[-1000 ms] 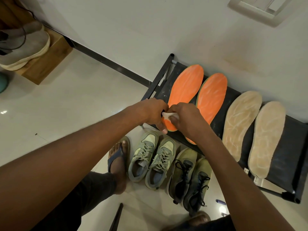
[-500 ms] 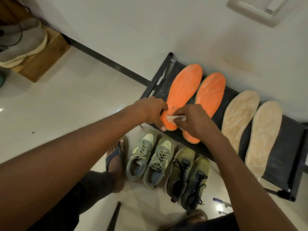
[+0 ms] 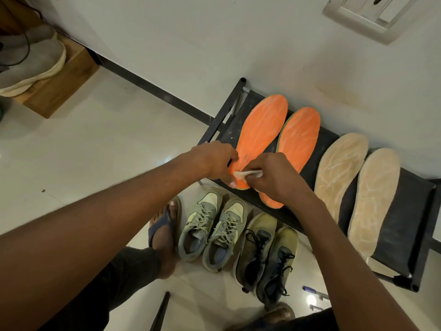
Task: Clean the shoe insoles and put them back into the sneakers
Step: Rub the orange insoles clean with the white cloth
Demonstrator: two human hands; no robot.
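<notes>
Two orange insoles [image 3: 260, 130] [image 3: 299, 137] and two beige insoles [image 3: 338, 170] [image 3: 374, 199] lie side by side on a black rack [image 3: 405, 211]. My left hand [image 3: 214, 160] pins the heel of the left orange insole. My right hand [image 3: 272, 175] grips a small white brush [image 3: 245, 173] laid across that heel. On the floor below stand a grey-green pair of sneakers [image 3: 212, 228] and an olive pair with black laces [image 3: 267, 256].
A white wall runs behind the rack. My foot in a blue sandal [image 3: 164, 225] stands left of the sneakers. A wooden box [image 3: 62, 87] with grey shoes [image 3: 31, 60] sits far left. A pen [image 3: 312, 290] lies on the floor, a black rod [image 3: 161, 311] near the bottom.
My right hand has shifted the brush a little across the heel of the left orange insole. The left hand stays on the heel.
</notes>
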